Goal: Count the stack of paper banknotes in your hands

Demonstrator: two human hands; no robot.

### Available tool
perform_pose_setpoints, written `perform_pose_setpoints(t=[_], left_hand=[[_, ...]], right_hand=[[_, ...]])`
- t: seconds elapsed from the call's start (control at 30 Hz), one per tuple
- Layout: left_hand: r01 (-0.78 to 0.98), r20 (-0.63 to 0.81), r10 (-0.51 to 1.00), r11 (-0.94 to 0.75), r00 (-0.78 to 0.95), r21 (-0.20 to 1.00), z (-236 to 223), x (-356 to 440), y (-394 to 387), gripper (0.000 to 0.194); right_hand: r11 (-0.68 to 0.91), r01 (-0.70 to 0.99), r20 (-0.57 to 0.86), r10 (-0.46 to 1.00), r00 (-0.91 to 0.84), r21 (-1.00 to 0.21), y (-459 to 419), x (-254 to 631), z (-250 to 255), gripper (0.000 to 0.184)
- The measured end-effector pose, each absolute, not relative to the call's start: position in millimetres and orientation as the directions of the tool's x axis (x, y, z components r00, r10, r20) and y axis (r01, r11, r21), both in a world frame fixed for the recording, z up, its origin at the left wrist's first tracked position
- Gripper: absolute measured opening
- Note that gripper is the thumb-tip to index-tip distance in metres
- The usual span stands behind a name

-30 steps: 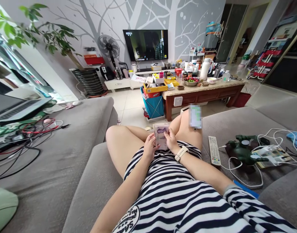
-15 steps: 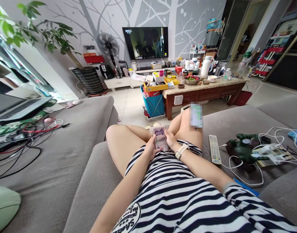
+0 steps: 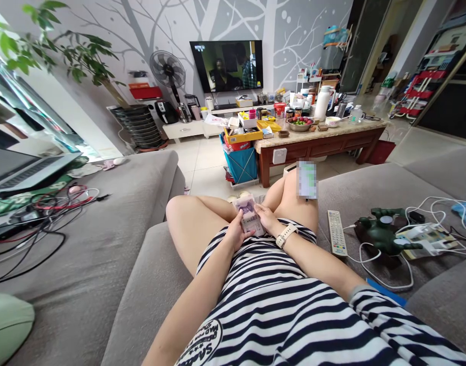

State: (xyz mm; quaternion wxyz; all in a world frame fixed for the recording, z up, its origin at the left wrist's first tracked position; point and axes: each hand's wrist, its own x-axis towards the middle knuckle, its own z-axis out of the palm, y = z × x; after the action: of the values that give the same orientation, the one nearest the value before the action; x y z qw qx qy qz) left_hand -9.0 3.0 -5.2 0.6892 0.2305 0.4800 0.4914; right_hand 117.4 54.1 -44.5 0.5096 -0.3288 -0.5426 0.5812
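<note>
Between my hands, over my lap, is a small bundle of purple-tinted banknotes (image 3: pixel 251 218), tilted up toward me with a printed 5 on it. My left hand (image 3: pixel 236 233) grips the bundle at its left edge, thumb on the front face. At the upper right edge, my right hand (image 3: pixel 267 218) pinches the notes with thumb and fingers; a pale watch is on that wrist. The fingers behind the notes are hidden. A phone with a blurred screen (image 3: pixel 307 180) rests on my right knee.
Beside my right leg on the grey sofa lie a remote control (image 3: pixel 337 233), a dark green figure (image 3: pixel 383 231) and a power strip (image 3: pixel 427 241) with white cables. Tangled cables (image 3: pixel 42 218) and a laptop (image 3: pixel 30 168) are at left. A cluttered coffee table (image 3: pixel 316 145) stands ahead.
My right thumb has shifted slightly left across the top of the notes, and the upper note now looks bent. My left hand stays nearly in place.
</note>
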Motion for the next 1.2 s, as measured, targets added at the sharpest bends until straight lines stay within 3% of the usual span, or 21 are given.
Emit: perform_pose_setpoints(t=[0.1,0.2,0.3,0.43,0.5,0.63,0.9,1.2], left_hand=[[-0.475,-0.419,0.908,0.371,0.006,0.798,-7.0,-8.7,4.9,0.042],[-0.515,-0.409,0.912,0.351,-0.001,0.782,-8.5,-11.0,7.0,0.041],[-0.587,-0.408,0.912,0.347,0.030,0.732,-6.5,-17.0,9.6,0.042],[-0.732,-0.400,0.913,0.326,0.080,0.598,0.3,-29.0,14.4,0.045],[-0.764,-0.406,0.905,0.349,0.125,0.543,2.2,-34.0,16.4,0.046],[-0.760,-0.421,0.891,0.391,0.170,0.520,0.1,-37.1,18.1,0.045],[-0.702,-0.414,0.909,0.329,0.054,0.631,-5.0,-29.4,17.0,0.041],[-0.704,-0.405,0.914,0.312,0.038,0.638,-3.4,-28.8,16.5,0.041]], right_hand=[[0.197,-0.155,0.229,0.947,-0.226,-0.968,48.6,119.6,-34.1,0.054],[0.304,0.034,0.296,0.943,-0.150,-0.952,42.2,123.2,-24.4,0.060],[0.310,0.145,0.289,0.946,-0.149,-0.940,38.4,125.9,-20.8,0.068],[0.071,0.049,0.053,0.953,-0.299,-0.996,35.7,127.1,-22.2,0.053],[0.011,0.027,0.000,0.922,-0.388,-1.000,33.7,127.7,-21.9,0.046],[0.065,0.061,0.035,0.913,-0.407,-0.996,30.9,129.1,-20.2,0.038],[0.204,0.139,0.136,0.910,-0.391,-0.969,35.7,128.2,-28.9,0.029],[0.132,0.119,0.065,0.892,-0.447,-0.984,35.9,127.9,-26.6,0.026]])
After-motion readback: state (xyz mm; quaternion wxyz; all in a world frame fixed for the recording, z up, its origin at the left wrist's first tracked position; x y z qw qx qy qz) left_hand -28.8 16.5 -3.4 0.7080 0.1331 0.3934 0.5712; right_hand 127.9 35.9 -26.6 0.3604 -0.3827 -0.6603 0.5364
